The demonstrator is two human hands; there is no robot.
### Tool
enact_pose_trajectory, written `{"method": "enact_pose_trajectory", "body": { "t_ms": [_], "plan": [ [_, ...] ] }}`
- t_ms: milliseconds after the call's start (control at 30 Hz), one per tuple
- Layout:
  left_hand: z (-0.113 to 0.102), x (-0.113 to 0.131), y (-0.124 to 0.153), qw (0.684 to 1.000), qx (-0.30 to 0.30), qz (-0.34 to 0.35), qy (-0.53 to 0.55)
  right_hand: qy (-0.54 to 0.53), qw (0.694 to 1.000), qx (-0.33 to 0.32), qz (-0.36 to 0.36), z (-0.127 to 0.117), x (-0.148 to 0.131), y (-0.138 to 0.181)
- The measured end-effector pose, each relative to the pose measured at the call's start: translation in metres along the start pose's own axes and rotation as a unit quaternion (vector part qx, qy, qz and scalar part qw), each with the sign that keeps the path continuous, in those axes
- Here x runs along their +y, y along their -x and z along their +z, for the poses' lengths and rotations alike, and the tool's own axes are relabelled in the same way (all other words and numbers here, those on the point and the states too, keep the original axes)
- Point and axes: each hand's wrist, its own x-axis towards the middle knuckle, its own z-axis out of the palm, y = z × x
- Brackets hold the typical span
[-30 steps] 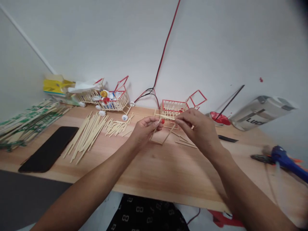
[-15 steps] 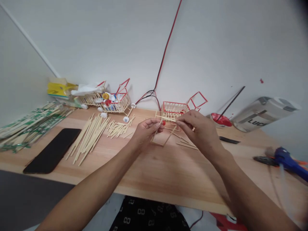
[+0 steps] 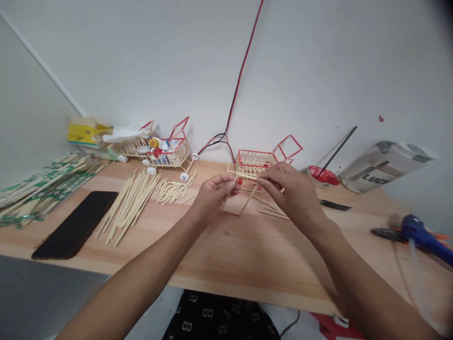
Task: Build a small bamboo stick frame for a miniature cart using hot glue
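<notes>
My left hand [image 3: 215,194] is closed on one side of a small open frame of thin wooden sticks [image 3: 231,213], held just above the table. A small red spot shows by my left fingertips; what it is I cannot make out. My right hand [image 3: 295,192] pinches the end of a wooden stick [image 3: 247,175] that lies across the top of the frame, reaching to my left fingers. Behind my hands stands a miniature stick cart [image 3: 255,151] with a red-painted rim and handle, partly hidden by my right hand.
At left lie long sticks [image 3: 125,203], short sticks [image 3: 173,190], a black phone [image 3: 76,225] and packaged chopsticks [image 3: 46,189]. Another stick cart [image 3: 180,153] holds bottle caps. At right are a red paint cup [image 3: 323,175], a LUCK-labelled container [image 3: 382,170] and a blue glue gun [image 3: 419,233].
The view has shifted very slightly. Both hands keep the same hold on the frame and the stick, with hardly any movement.
</notes>
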Motion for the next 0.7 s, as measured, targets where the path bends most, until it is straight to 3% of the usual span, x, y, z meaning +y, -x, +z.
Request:
{"method": "enact_pose_trajectory", "body": {
  "t_ms": [433,700],
  "plan": [
    [-0.003,0.008,0.001,0.992,0.017,0.060,-0.107,-0.005,1.000,0.003,-0.017,0.003,0.001,-0.002],
    [-0.006,0.024,0.001,0.951,0.067,0.117,-0.280,-0.004,1.000,-0.010,-0.008,0.001,-0.001,-0.003]
  ]
}}
